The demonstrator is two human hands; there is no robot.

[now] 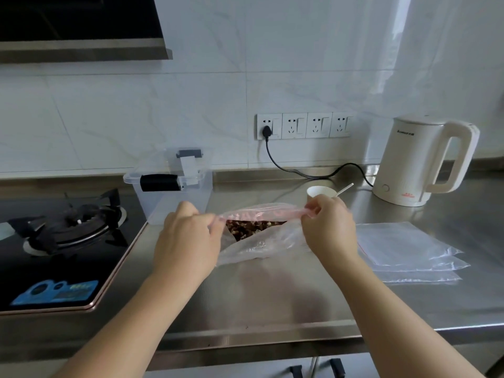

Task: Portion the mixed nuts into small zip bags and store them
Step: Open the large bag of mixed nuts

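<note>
Steel countertop (272, 290) bears a clear, red-zippered bag of mixed nuts (256, 236). My left hand (188, 241) and right hand (331, 227) each pinch its strip, mouth gaping; an uneven pull risks tipping nuts out. Empty small clear zip bags (403, 249) lie rightward.

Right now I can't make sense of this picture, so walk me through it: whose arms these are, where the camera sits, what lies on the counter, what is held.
There is no machine: these are a person's bare arms, filmed by one camera worn on their head, looking down. The left hand and right hand each pinch an end of the top edge of a large bag of mixed nuts. On the steel counter lie empty zip bags, a paper cup, a clear storage box and a kettle. A gas hob sits at left.
</note>
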